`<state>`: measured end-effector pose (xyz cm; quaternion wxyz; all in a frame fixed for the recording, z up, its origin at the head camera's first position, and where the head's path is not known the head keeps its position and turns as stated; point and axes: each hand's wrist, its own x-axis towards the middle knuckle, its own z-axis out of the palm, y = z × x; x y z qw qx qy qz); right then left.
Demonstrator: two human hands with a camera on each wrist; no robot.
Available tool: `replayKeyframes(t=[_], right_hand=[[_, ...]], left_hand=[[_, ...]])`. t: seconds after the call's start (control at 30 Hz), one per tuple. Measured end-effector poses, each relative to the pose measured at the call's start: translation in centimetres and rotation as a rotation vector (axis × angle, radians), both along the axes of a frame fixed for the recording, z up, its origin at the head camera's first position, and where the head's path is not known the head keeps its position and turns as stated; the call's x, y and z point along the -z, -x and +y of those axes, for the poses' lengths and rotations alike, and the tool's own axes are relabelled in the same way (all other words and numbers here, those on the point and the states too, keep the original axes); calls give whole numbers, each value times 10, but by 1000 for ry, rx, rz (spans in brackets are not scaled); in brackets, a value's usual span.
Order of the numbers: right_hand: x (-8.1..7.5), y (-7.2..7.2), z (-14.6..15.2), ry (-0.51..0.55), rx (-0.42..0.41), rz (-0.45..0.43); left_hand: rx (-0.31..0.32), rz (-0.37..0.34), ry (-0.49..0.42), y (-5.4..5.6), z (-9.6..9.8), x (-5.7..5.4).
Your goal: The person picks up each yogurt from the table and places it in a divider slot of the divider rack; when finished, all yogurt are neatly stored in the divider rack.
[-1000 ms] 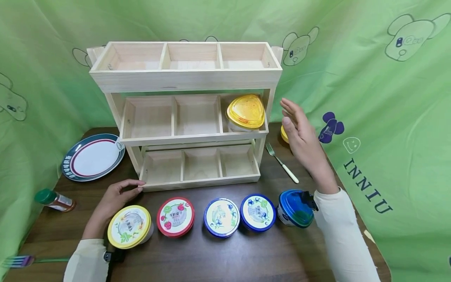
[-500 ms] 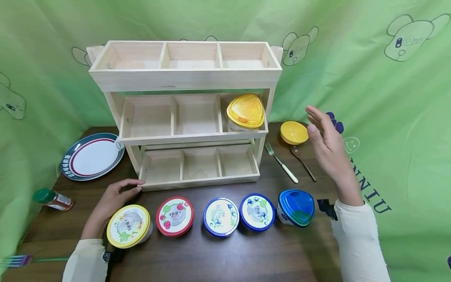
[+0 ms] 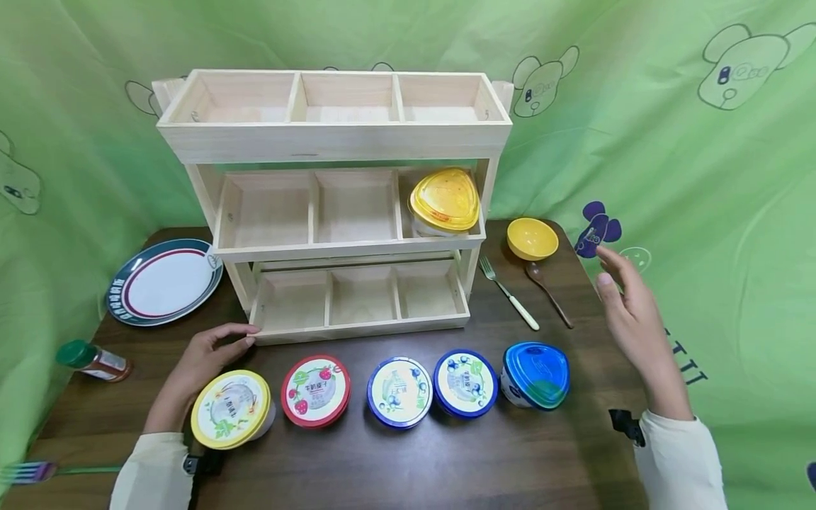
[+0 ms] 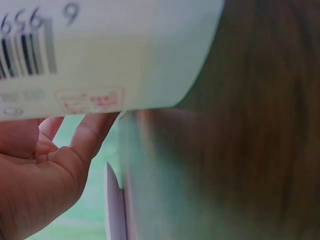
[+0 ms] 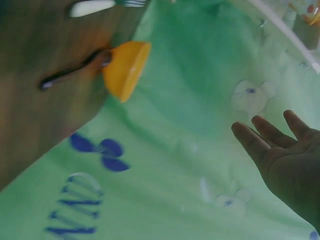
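Note:
In the head view my left hand (image 3: 207, 358) has its thumb and fingertips at the lower left corner of the three-tier wooden rack (image 3: 334, 145). A yellow-lidded tub (image 3: 231, 409) stands right by that wrist; its barcoded side (image 4: 100, 60) covers part of the hand in the left wrist view. My right hand (image 3: 637, 322), fingers spread and holding nothing, is over the table's right edge. A yellow-lidded tub (image 3: 444, 202) sits in the middle tier's right compartment. Along the front stand a red-lidded tub (image 3: 315, 391), two round blue-lidded tubs (image 3: 399, 393) and a rounded-triangular blue-lidded tub (image 3: 535, 375).
Right of the rack lie a fork (image 3: 510, 294), a brown spoon (image 3: 548, 294) and a yellow bowl (image 3: 532, 239). On the left are a plate (image 3: 167, 282), a green-capped bottle (image 3: 95, 361) and a purple-and-green fork (image 3: 60, 470). A green curtain (image 3: 733, 177) surrounds the table.
My right hand has moved away from the rack, right and toward me, bringing the bowl and spoon into view. My left hand stays at the rack's corner.

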<state>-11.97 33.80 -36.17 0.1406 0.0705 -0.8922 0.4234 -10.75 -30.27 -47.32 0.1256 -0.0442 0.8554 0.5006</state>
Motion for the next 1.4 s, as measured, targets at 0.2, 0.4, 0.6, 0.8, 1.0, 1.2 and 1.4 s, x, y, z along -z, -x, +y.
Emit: replayKeyframes(t=[0.2,0.4,0.6,0.8,1.0,1.2,1.4], right_hand=[[22,-19,16,56,42,33],[41,-40,24,118,56,-6],[65,-63,23,247,90,-69],[87,-81,13,478,86,-116],[100,-93,-9,569,63,-107],[102,-103,-26,579,25,-94],[101,-110,-34,526,40,-125]], left_hand=[[-14,-18,-15,-1,1,-2],[3,-8,15,-2,0,1],[25,12,49,-1,1,1],[17,-2,31,-2,0,-1],[16,5,28,-4,-2,1],[19,22,45,-5,-1,3],[28,37,80,-5,-1,4]])
